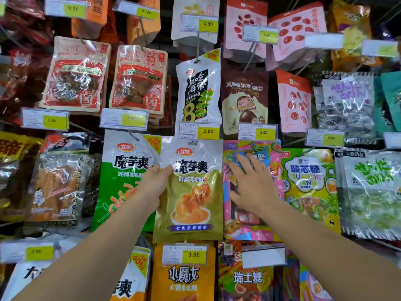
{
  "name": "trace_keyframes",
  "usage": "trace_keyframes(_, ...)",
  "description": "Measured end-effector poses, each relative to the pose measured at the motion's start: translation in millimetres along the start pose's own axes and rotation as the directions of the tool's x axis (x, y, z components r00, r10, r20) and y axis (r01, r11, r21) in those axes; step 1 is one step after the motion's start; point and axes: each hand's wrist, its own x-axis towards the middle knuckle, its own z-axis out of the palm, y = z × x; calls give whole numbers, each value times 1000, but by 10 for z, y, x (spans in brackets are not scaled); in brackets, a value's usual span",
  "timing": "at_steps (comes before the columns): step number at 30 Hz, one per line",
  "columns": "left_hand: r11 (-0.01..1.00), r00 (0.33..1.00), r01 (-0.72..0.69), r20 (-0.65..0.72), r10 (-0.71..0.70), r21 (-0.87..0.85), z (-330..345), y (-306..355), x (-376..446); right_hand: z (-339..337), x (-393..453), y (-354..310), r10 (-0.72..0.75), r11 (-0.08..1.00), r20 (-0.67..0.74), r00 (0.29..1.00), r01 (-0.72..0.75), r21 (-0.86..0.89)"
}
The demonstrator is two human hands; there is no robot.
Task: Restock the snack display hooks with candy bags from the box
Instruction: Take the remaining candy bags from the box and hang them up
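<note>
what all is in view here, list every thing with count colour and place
gold konjac snack bag: one, gold and clear, centre, under a 3.90 tag
green konjac snack bag: one at front, green and white, left of the gold bag
pink candy bag: one at front, pink and blue, right of the gold bag
sour candy bag: one at front, green and yellow, further right
seaweed snack bag: one, white and black, upper centre
red meat snack bags: two stacks, red and clear, upper left
price tags: many, yellow and white, on the hook ends
left hand: grips the gold bag's left edge
right hand: fingers spread on the pink candy bag
</note>
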Motion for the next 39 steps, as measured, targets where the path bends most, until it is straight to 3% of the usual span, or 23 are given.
trace_keyframes(16, 994, 996, -39, -72, 47, 104, 31, -25, -160, 93, -261, 117, -2, 993, -27, 1000, 5, 117)
trace_keyframes(31, 966, 989, -129, -37, 141, 223, -106, -60, -345, 34, -394, 58, -28, 993, -4, 1000, 28, 111)
trace_keyframes(39, 921, 993, -120, 33, 116, 370, -225, -138, -538, -33, -534, -144, -40, 989, 44, 998, 33, 144)
